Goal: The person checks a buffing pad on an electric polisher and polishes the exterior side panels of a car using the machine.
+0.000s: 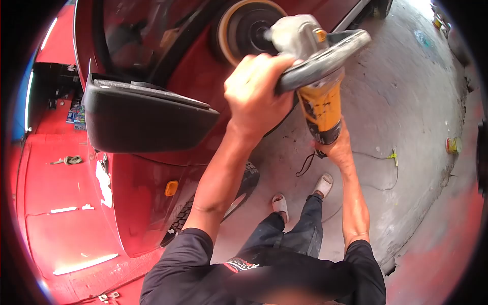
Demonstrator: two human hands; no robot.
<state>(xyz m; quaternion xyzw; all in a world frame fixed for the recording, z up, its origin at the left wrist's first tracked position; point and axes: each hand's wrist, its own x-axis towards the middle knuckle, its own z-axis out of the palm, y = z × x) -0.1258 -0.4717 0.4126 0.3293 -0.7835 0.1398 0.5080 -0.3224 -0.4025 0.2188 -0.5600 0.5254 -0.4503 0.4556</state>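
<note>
A yellow and grey power polisher (321, 108) is held in both my hands in front of the red car door (195, 66). My left hand (259, 94) is closed around the end of its dark loop handle (325, 61), near the head. Wrapped around the rear end of the body, by the cord, is my right hand (335, 147), its fingers partly hidden. The round polishing pad (246, 33) faces the door panel below the window; its surface looks smeared, and I cannot tell how firmly it touches.
The car's black side mirror (147, 117) juts out left of my left forearm. Below it are the red fender with an orange side marker (172, 188) and a front tyre (180, 216). A power cord (373, 155) trails over the concrete floor (406, 101). A small can (453, 146) stands at the right.
</note>
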